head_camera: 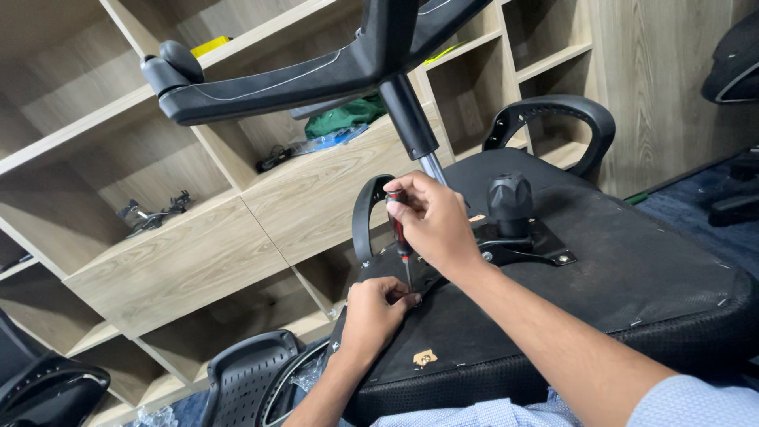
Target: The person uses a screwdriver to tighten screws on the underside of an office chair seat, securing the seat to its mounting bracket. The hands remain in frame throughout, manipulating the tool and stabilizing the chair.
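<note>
Nearest the camera: two light blue sleeves (680,399) at the lower edge, forearms reaching up and left over an upturned office chair seat (632,277). Seat underside is black fabric, slightly dusty, with a small tan torn patch (424,357) near its front edge.

Right hand (435,221): grip closed around the red-and-black handle of a screwdriver (399,233), held upright, shaft pointing straight down. Tip meets the seat underside at the left edge of the seat.

Left hand (375,312): lies on the seat just below the right hand, fingers curled and pinched about the screwdriver tip. Whether a screw sits between the fingertips cannot be told; they hide the spot.

Just right of the right hand: black metal mechanism plate (526,245) fixed to the seat, with a black ribbed knob (510,198) standing up from it. Gas lift column (411,119) rises from behind the right hand to the black star base (300,75), which has a caster (170,67) at its left tip.

Armrests: one black loop (368,213) just left of the screwdriver, another (553,119) at the far side of the seat.

Background: wooden shelving (198,253) holding a green cloth (344,115) and small hardware. Black plastic chair back (249,372) lies lower left.
</note>
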